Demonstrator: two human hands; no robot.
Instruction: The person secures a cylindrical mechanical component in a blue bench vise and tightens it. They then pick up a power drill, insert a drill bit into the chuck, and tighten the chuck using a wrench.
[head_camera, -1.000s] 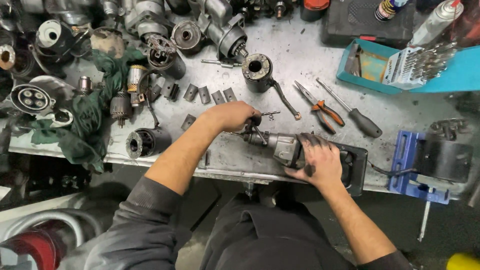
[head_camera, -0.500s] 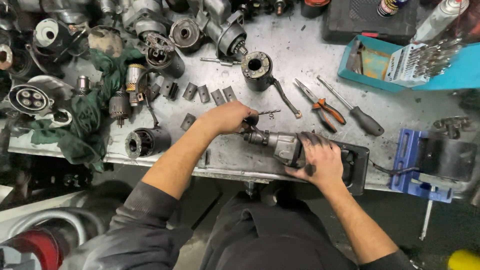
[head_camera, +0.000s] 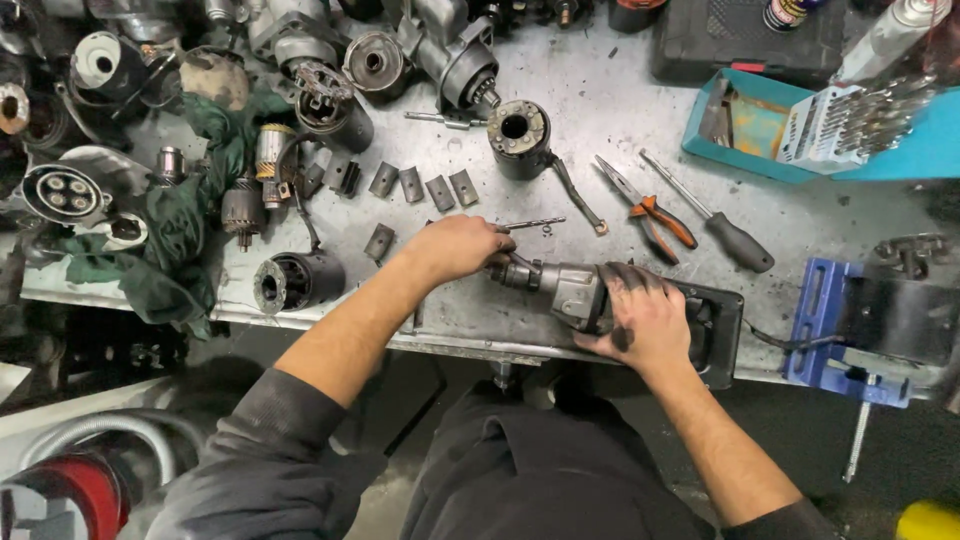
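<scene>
Seen from the head camera looking down on a cluttered grey metal workbench (head_camera: 620, 110), a person is working on a grey metal power tool body with a black handle (head_camera: 590, 295), which is lying on its side near the front edge of the bench. The right hand (head_camera: 640, 320), smudged with grease, is wrapping closed over the tool's rear housing, pinning it down. The left hand (head_camera: 458, 245) is curling shut around the tool's nose end, fingers hiding whatever they are gripping there. Judging by this, the step in hand is work on the nose fitting; continuing it would call for a steady clamp from the right hand. A thin steel drill bit (head_camera: 532, 224) is lying just beyond the left knuckles, and orange-handled pliers (head_camera: 648, 212) are resting nearby.
</scene>
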